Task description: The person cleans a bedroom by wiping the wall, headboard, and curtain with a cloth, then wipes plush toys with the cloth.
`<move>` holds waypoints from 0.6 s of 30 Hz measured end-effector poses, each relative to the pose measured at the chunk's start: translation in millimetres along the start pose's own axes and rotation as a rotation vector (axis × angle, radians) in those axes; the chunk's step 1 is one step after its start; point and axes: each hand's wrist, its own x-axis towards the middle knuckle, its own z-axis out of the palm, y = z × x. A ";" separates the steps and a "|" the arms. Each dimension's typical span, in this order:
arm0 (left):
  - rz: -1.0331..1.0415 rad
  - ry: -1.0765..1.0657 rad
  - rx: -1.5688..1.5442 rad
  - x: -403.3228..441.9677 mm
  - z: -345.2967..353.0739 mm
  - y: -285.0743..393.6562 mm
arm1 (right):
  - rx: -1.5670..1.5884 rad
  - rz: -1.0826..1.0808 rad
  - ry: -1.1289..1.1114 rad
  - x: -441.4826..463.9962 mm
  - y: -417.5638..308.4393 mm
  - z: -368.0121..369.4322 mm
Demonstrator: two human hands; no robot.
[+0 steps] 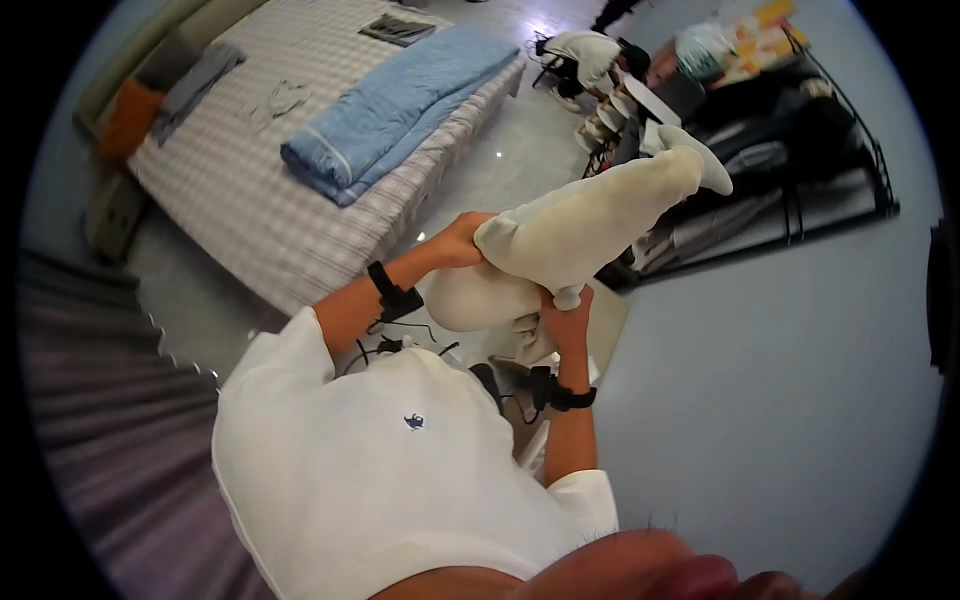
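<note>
A cream-white plush toy (590,220) is held up in front of my chest. Its near end is round and bulky, small flaps stick out at its sides, and its far end narrows to a fluke-like tip. My left hand (465,240) grips it beside the left flap, fingers partly hidden behind it. Below the right flap, my right hand (568,318) is closed around its underside. Black bands with small devices circle both wrists.
On the left stands a bed (240,220) with a checked sheet and a folded blue quilt (400,110). Another person (590,60) bends down at the back beside a black metal rack (780,245) piled with clothes. A grey curtain (110,420) hangs left; a wall (760,400) rises right.
</note>
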 end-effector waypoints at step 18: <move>-0.274 0.326 -0.038 -112.6 -49.2 -44.4 | 0.272 0.083 -0.482 41.0 19.9 114.8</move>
